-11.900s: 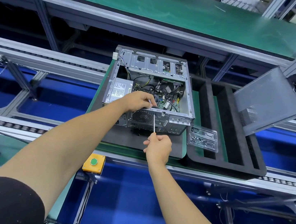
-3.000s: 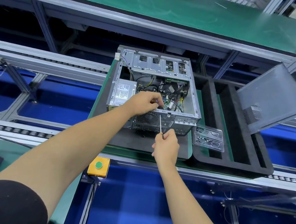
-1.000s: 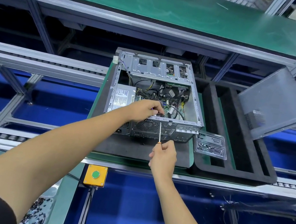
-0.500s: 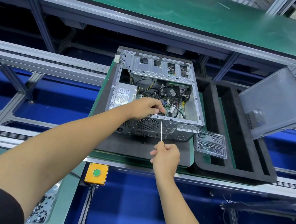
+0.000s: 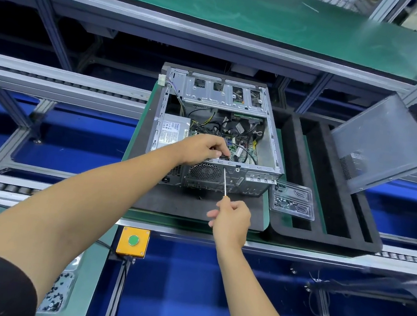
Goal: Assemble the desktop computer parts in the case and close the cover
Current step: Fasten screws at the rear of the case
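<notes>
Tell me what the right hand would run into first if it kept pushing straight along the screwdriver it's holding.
The right hand grips a screwdriver aimed up at the computer case. Its tip already seems to sit at the case's rear panel, beside the fan grille, so the panel comes first, though depth is unclear.

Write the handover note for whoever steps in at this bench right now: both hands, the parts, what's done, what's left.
Left hand: reaching into the open computer case at its near top edge, fingers curled on something there; what it holds is hidden.
Right hand: pinching the screwdriver, tip against the case's rear panel beside the fan grille.
Parts: case lies on its side on the black mat. Boards, power supply and cables are already inside. Side cover is off, leaning at the right above the black foam tray. Clear screw box sits right of the case.
Left: finish this screw, fit the cover.
</notes>
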`<state>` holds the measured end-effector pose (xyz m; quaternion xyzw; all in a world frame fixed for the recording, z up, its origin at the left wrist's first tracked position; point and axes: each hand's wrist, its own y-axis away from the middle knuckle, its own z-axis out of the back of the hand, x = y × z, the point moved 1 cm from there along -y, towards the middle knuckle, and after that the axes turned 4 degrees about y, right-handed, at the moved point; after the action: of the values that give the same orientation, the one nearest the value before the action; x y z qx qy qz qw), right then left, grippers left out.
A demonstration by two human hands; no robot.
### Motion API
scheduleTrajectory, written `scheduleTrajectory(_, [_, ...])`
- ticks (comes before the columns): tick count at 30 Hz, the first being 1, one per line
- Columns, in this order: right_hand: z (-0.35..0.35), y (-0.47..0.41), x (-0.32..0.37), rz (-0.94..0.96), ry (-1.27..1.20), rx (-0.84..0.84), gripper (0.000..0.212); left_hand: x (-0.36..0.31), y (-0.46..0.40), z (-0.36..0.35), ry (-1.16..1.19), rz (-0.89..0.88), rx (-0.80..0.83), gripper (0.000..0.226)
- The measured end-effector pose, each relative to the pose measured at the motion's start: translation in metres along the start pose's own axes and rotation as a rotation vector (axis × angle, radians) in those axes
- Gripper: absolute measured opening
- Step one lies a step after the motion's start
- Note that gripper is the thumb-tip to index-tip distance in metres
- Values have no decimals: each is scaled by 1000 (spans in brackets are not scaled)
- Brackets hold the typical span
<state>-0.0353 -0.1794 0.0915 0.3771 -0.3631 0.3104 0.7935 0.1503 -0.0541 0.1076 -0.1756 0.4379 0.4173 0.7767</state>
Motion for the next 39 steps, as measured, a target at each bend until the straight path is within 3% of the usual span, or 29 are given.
scheduleTrajectory(9, [1,-1,5,35,-5,-83,12,-1,3,0,-5,8,-19,24])
scheduleTrajectory(15, [-4,3,-1,-32,13,-79,17,-6,5,0,-46,-13,-39,22])
scheduleTrajectory(23, [-5,5,1,18,-68,-104,17,-7,9,2,23,-17,-71,13])
scheduleTrajectory(39, [2,2,3,-1,-35,-94,12,-8,8,2,35,13,-42,19])
